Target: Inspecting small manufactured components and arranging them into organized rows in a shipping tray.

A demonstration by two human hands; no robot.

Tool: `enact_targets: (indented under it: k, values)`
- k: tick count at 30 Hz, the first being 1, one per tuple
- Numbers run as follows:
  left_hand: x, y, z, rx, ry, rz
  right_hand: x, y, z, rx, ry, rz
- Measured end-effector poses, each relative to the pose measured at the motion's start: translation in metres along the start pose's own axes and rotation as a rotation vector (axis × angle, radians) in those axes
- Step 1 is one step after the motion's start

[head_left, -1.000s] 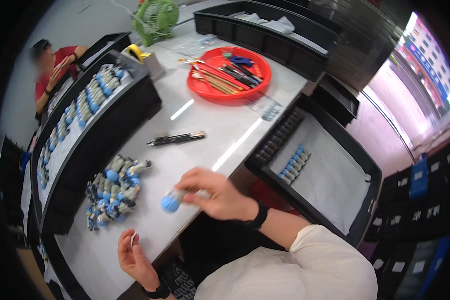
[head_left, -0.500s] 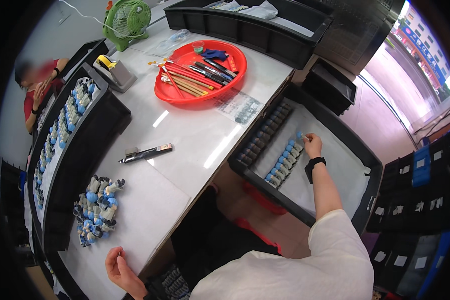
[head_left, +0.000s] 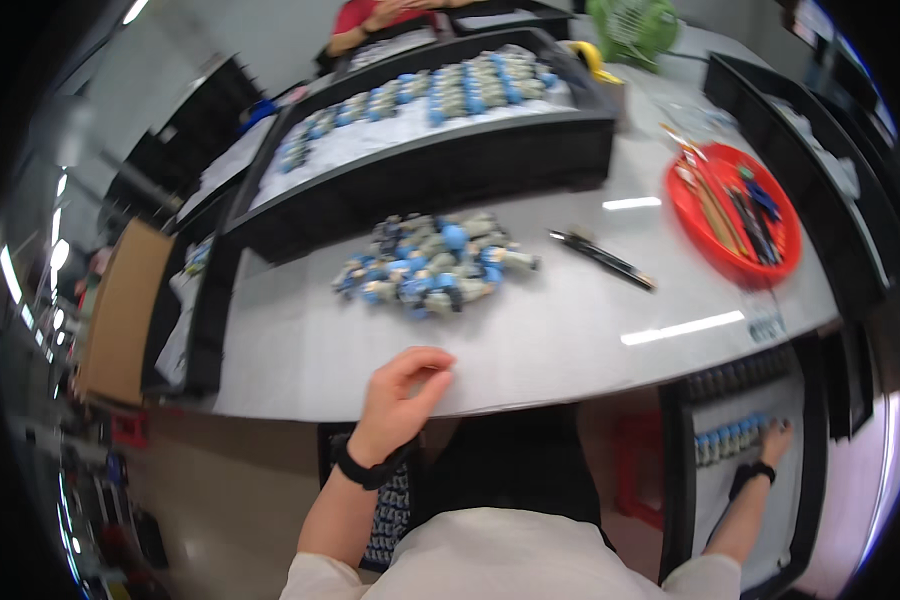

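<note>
My left hand (head_left: 402, 400) is over the table's front edge, fingers loosely curled, a gap between thumb and fingertips, and nothing visible in it. Beyond it lies a jumbled heap of small blue-and-grey figurines (head_left: 430, 265). Far to the lower right, my right hand (head_left: 776, 440) reaches into a black tray (head_left: 676, 500) lined with white sheet. Its fingers are at the right end of a row of blue-headed figurines (head_left: 728, 440); blur hides whether they grip the last one. A darker row of figurines (head_left: 735, 375) lies behind that row.
A black crate (head_left: 430, 165) with rows of figurines stands behind the heap. A black pen-like tool (head_left: 610, 262) lies right of it. Further right are a red basin (head_left: 735, 215) of brushes and pens, a green fan (head_left: 635, 30) and another black crate (head_left: 800, 165). A person (head_left: 370, 18) sits opposite.
The view has swung left toward the heap. My right hand, earlier pinching a figurine just off the row, is now right at the row's end. My left hand's fingers have curled more.
</note>
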State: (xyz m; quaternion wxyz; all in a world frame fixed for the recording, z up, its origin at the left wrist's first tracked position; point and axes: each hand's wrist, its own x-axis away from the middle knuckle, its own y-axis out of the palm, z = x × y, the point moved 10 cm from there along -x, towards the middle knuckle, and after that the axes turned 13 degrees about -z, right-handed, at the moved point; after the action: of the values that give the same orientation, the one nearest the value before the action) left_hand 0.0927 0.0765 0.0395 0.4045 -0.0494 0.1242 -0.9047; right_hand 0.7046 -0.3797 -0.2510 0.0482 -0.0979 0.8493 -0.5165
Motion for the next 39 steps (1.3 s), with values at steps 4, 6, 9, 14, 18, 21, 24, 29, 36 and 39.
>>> enact_targets:
  k: [4, 6, 9, 14, 18, 21, 24, 29, 36, 39]
  values:
    - [-0.002, -0.020, 0.049, -0.293, 0.120, -0.147, 0.025, -0.047, -0.087, -0.603, -0.251, 0.092]
    - [-0.010, -0.040, 0.069, -0.544, 0.220, -0.156, 0.060, -0.063, -0.154, -0.838, -0.289, -0.049]
    - [-0.044, -0.103, 0.051, -0.587, 0.050, -0.062, 0.127, -0.089, -0.267, -0.910, -0.374, -0.111]
    - [-0.085, -0.161, -0.011, -0.600, -0.195, 0.007, 0.245, -0.081, -0.425, -1.066, -0.695, -0.520]
    - [-0.080, -0.159, -0.029, -0.598, -0.219, -0.117, 0.328, -0.056, -0.493, -1.087, -0.824, -0.844]
    - [-0.050, -0.161, -0.021, -0.272, -0.189, -0.009, 0.369, -0.052, -0.524, -1.096, -0.956, -0.964]
    - [-0.017, -0.128, 0.006, 0.209, 0.050, -0.066, 0.392, -0.044, -0.548, -1.106, -0.974, -1.046]
    - [0.009, -0.063, -0.006, 0.668, 0.070, 0.021, 0.429, -0.003, -0.594, -1.119, -0.857, -1.375]
    - [0.004, -0.040, -0.033, 0.828, 0.179, 0.132, 0.433, 0.018, -0.605, -1.052, -0.788, -1.512]
    - [0.004, -0.037, -0.041, 0.841, 0.154, 0.123, 0.431, 0.017, -0.600, -1.168, -0.773, -1.462]
